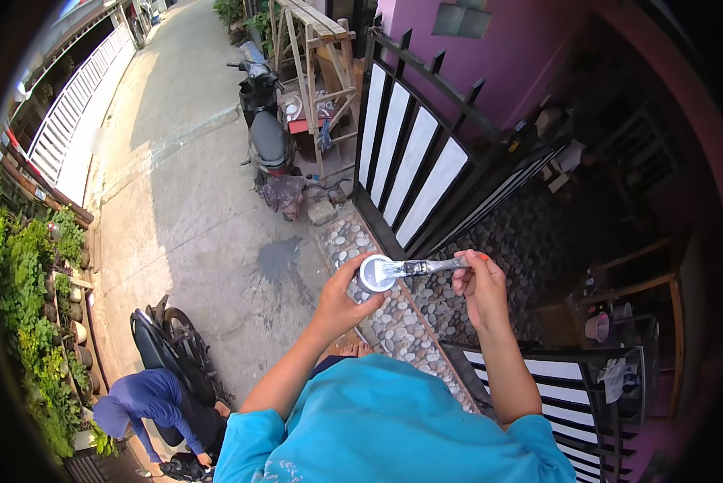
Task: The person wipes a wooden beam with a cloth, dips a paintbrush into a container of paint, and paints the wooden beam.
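Note:
My left hand (347, 299) is wrapped round a small round cup (367, 276) of whitish-grey paint, its open top towards me. In my right hand (480, 286) is the handle end of a paintbrush (434, 266), pinched between the fingers. The brush lies level across from right to left, and its pale, paint-covered bristles rest at the cup's right rim. Beyond my hands stands a black metal gate (410, 157) with white panels.
A parked scooter (269, 137) stands by a wooden frame (309, 80). At the lower left, a person in blue (156, 402) bends beside a motorcycle (162, 346). Another gate section (538, 370) is at the lower right. Pebbled paving (405, 334) lies below my hands.

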The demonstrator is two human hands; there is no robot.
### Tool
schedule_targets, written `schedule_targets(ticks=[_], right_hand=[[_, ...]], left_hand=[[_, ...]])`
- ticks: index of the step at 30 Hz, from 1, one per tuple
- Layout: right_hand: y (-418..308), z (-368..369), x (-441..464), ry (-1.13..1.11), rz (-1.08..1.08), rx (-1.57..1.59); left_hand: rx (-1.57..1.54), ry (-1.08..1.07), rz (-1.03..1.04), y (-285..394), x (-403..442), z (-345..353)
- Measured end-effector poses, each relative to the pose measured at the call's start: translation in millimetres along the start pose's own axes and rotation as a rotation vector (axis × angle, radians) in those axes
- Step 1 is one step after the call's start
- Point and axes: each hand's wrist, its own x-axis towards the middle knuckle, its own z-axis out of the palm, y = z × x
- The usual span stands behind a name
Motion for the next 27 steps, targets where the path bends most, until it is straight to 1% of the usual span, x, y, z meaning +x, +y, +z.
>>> schedule_targets(ticks=[2, 9, 10, 11, 12, 13, 14, 16, 24, 26, 27], right_hand=[[9, -9, 1, 0.020, 0.107, 0.177], [32, -26, 1, 0.029, 0.287, 0.454], [36, -27, 1, 0.019, 0.328, 0.523], [40, -30, 3, 0.021, 0.323, 0.528], [44, -33, 5, 0.021, 0.355, 0.574], [47, -35, 7, 0.020, 0.386, 0.621], [49, -37, 7, 0.023, 0.376, 0.624], [53, -39, 6, -0.016, 0.404, 0.735], [58, -38, 3, 0.012, 0.338, 0.848], [56, -37, 0, 0.000, 0.292, 0.838], [56, -38, 0, -0.031, 0.290, 0.863]], left_hand=[[-0.025, 0.072, 0.048, -2, 3, 4], [-0.054, 0.037, 0.045, 11, 15, 10], [-0.027, -0.001, 0.010, 13, 16, 10], [0.001, -0.038, -0.023, 14, 18, 10], [0.002, -0.044, -0.017, 13, 20, 12], [-0.029, -0.001, 0.011, 11, 22, 17], [-0.062, 0.041, 0.040, 9, 25, 20], [-0.071, 0.034, 0.043, 8, 30, 25], [-0.082, -0.007, 0.095, 15, 48, 32], [-0.082, -0.081, 0.013, 24, 50, 31], [-0.154, -0.067, 0.037, 24, 52, 34]])
